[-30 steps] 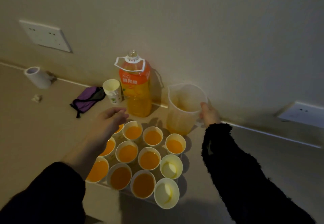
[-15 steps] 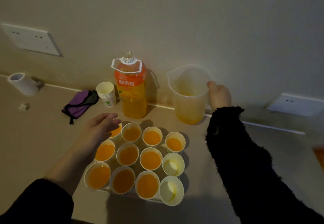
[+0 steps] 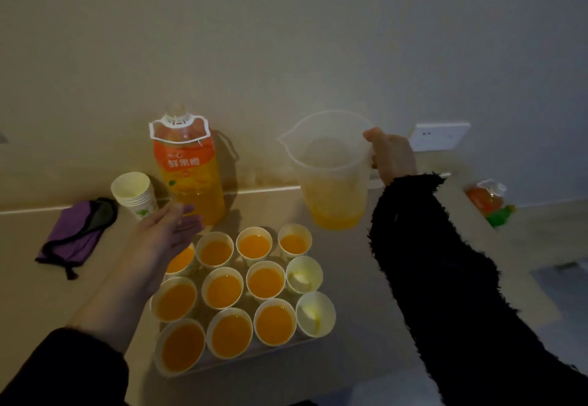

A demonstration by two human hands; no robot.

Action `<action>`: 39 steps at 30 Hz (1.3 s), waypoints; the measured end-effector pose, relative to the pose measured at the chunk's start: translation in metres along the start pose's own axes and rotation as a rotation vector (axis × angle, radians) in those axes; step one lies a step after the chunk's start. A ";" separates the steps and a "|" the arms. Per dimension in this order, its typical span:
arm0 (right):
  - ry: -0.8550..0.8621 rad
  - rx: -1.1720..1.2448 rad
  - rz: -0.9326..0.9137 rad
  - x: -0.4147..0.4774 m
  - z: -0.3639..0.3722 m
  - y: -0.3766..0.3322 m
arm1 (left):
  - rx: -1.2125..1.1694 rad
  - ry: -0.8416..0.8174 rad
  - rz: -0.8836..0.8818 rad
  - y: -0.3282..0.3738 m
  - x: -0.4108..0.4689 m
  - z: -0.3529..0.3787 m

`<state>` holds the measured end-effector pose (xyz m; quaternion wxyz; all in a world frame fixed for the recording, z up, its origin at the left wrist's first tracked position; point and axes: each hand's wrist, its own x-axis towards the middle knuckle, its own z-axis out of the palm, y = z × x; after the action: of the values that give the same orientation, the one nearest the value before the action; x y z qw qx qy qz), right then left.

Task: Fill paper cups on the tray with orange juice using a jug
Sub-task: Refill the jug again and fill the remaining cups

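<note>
A tray on the counter carries several paper cups. Most hold orange juice; two at the right side, an upper one and a lower one, look nearly empty. My right hand grips the handle of a clear plastic jug, held upright above the counter behind the tray, with a little juice at its bottom. My left hand hovers with fingers extended over the tray's back-left corner, just in front of a large orange juice bottle.
A stack of spare paper cups stands left of the bottle, beside a purple pouch. A second juice bottle lies at the far right near a wall socket. The wall runs close behind the counter.
My right hand has lifted the jug off the counter and holds it higher. My left hand has moved forward toward the big bottle. The view has shifted left.
</note>
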<state>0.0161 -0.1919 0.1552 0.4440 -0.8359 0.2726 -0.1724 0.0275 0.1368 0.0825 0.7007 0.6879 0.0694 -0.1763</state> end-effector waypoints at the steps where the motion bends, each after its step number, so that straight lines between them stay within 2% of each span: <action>1: 0.011 0.003 0.019 -0.005 -0.001 0.004 | -0.005 -0.012 -0.002 0.000 0.000 0.001; 11: -0.077 -0.104 -0.012 -0.037 0.002 0.024 | -0.069 -0.059 -0.062 -0.018 -0.013 0.017; 25: -0.226 -0.290 -0.146 -0.028 -0.008 0.054 | -0.095 0.110 -0.116 -0.048 -0.047 0.018; 32: -0.390 -0.570 -0.171 -0.027 -0.001 0.059 | -0.129 0.187 -0.137 -0.056 -0.054 0.016; 39: -0.435 -0.694 -0.129 -0.020 0.004 0.061 | -0.170 0.231 -0.140 -0.055 -0.056 0.013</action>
<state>-0.0161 -0.2057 0.1010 0.1715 -0.9684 0.1613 0.0828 -0.0452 0.1332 0.0503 0.7297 0.6352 0.2122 -0.1379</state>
